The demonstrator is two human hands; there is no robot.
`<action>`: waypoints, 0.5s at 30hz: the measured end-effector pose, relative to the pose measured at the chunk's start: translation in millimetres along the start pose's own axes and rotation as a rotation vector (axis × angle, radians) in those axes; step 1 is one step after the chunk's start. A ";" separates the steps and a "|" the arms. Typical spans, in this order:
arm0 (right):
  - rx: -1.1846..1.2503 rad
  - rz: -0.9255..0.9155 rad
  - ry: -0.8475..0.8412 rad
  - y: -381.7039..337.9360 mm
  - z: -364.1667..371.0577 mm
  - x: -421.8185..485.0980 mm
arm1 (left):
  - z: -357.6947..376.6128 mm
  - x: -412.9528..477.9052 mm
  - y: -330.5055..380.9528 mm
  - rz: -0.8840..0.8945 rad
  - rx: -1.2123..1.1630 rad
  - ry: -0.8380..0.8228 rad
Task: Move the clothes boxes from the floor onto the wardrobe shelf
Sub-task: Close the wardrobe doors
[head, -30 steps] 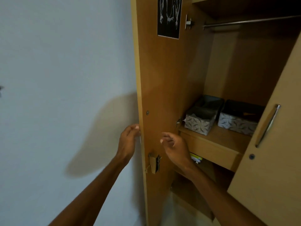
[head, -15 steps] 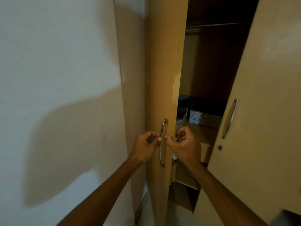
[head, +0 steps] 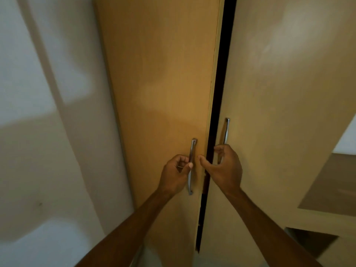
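Gripping the left door handle (head: 190, 166), left hand (head: 174, 175) fingers curl shut; right hand (head: 224, 168) seemingly half-open

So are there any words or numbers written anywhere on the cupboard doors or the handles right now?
None: no words, numbers or signs can be read anywhere.
The left door is plain wood, with no label.
The right door is plain too.
The left handle and right handle are bare metal, with no brand showing.
The wall shows only shadows.
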State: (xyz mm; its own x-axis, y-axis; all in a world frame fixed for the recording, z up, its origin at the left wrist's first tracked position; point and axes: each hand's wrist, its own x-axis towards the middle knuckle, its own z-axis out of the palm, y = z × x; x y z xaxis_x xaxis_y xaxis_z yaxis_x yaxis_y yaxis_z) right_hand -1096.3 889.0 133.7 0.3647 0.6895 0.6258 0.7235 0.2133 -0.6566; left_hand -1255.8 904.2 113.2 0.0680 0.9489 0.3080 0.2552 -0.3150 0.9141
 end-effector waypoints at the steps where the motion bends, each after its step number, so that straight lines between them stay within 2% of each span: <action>1: -0.023 -0.022 0.020 6.6 1.8 8.4 | 7.4 9.0 -1.3 0.002 0.000 -0.005; 9: -0.261 -0.049 0.081 54.7 17.5 85.5 | 59.6 85.7 -17.4 0.039 -0.008 -0.030; 15: -0.298 -0.115 0.078 78.0 32.3 123.9 | 86.7 121.4 -23.1 0.065 -0.023 0.030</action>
State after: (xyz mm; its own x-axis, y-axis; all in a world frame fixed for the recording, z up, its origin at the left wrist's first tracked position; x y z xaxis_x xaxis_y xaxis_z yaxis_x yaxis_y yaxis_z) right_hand -1013.6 1013.4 146.4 0.3063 0.6149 0.7267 0.8979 0.0669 -0.4350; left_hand -1169.8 1028.1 106.7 0.0548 0.9255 0.3747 0.2289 -0.3769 0.8975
